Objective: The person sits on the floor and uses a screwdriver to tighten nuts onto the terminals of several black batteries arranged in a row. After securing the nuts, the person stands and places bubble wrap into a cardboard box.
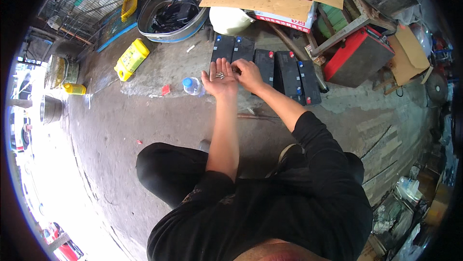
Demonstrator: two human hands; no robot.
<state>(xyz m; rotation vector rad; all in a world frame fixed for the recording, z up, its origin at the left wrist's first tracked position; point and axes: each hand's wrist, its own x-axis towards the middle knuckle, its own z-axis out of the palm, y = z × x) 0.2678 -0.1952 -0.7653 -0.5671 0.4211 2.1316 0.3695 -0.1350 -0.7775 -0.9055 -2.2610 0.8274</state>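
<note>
Palm up, my left hand [222, 80] is open, its fingers stretched out over the near edge of the black batteries. Several small metal pieces [220, 75], perhaps screws, rest loose on the palm. Just to the right, my right hand [248, 75] is closed with its fingertips pinched together beside the left fingers; whatever is between them is too small to make out. A row of black block batteries [288, 72] with red and blue terminal caps lies on the floor beyond and right of my hands. A clear plastic bottle with a blue cap [189, 83] is left of my left hand.
A yellow jug [131, 60] lies to the left. At the back are a metal tub [159, 35] of dark parts, a white helmet [229, 21] and an open cardboard box [260, 1]. A red and black case [357, 58] leans by a metal frame [354, 25] on the right.
</note>
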